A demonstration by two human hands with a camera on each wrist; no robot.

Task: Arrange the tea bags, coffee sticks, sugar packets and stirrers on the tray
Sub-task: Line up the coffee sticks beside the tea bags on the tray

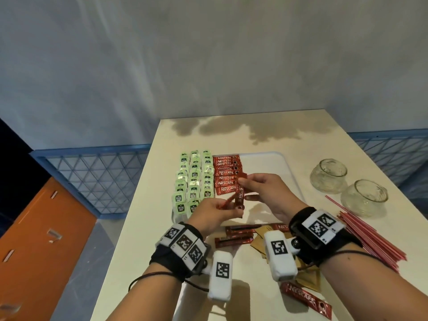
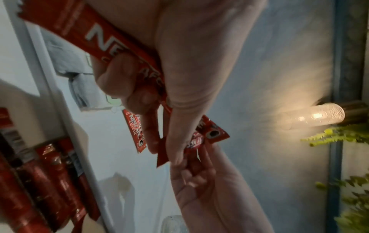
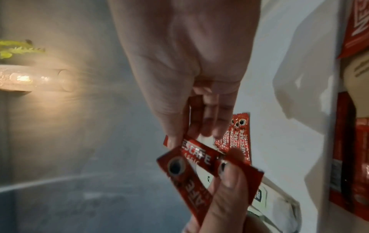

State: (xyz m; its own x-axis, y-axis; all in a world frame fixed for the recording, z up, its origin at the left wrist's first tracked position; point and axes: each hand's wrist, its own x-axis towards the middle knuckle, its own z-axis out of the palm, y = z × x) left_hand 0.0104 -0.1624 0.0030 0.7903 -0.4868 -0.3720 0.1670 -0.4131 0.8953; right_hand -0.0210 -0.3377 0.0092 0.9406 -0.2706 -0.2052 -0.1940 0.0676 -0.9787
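Observation:
Over the white tray (image 1: 266, 163) both hands hold red coffee sticks. My left hand (image 1: 229, 208) grips a few sticks (image 2: 111, 47) between thumb and fingers. My right hand (image 1: 243, 183) pinches the top of one upright stick (image 1: 239, 195), which crosses the left hand's sticks (image 3: 185, 181). On the tray's left lie three columns of green tea bags (image 1: 194, 179), and beside them a column of coffee sticks (image 1: 225, 174). Loose coffee sticks (image 1: 236, 236) and brown sugar packets (image 1: 261, 237) lie on the table under my wrists. Red stirrers (image 1: 370, 237) lie at the right.
Two glass jars (image 1: 328, 172) (image 1: 363, 198) stand right of the tray, near the stirrers. One more coffee stick (image 1: 305, 302) lies at the table's near edge. The tray's right half is bare. A blue wire fence (image 1: 97, 177) runs behind the table.

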